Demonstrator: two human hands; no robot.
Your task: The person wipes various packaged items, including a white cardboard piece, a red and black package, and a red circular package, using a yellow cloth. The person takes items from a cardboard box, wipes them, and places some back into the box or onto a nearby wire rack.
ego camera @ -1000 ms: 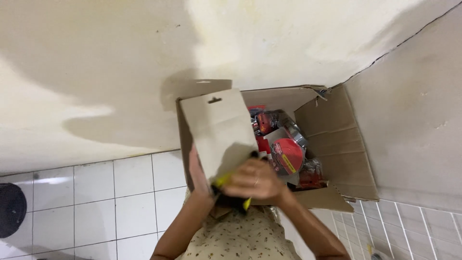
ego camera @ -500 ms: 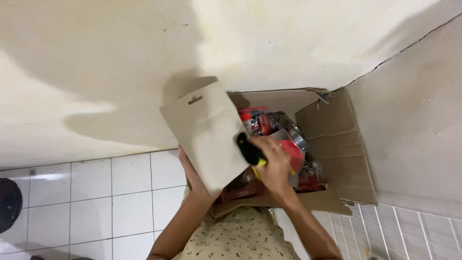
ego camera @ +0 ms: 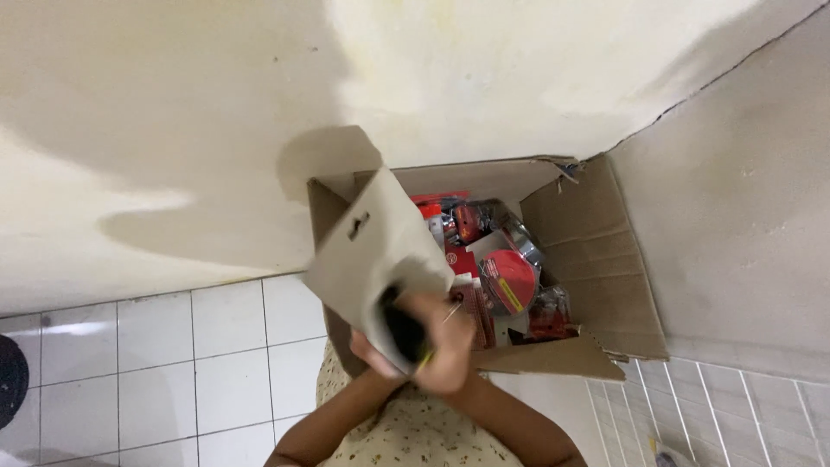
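We look straight down at a corner of a room. Cream plaster wall (ego camera: pixel 415 86) fills the top of the view, and a second wall (ego camera: pixel 743 225) of duller beige runs down the three o'clock side; they meet in a dark seam slanting from the upper right. The white square-tiled floor (ego camera: pixel 173 363) with grey grout shows at seven o'clock and again as a narrow strip at five o'clock. A dark round object (ego camera: pixel 10 380), cut off by the edge, sits at nine o'clock.

An open brown cardboard box (ego camera: pixel 588 259) stands in the corner, its flaps spread, packed with red and silver blister-packed goods (ego camera: pixel 506 277).

Near the centre, our left hand (ego camera: pixel 372 355) grips from beneath a flat plain grey-brown cardboard backing card (ego camera: pixel 372 251) with a hanging slot near its top; the card tilts up toward eleven o'clock, over the box's left edge. Our right hand (ego camera: pixel 445 342) is closed around the card's lower end, where a black object with a yellow-green streak (ego camera: pixel 405 333) is attached. Motion blur keeps us from telling what that object is.

Bare forearms lead down to six o'clock, over cream fabric with small dark specks (ego camera: pixel 415 432).
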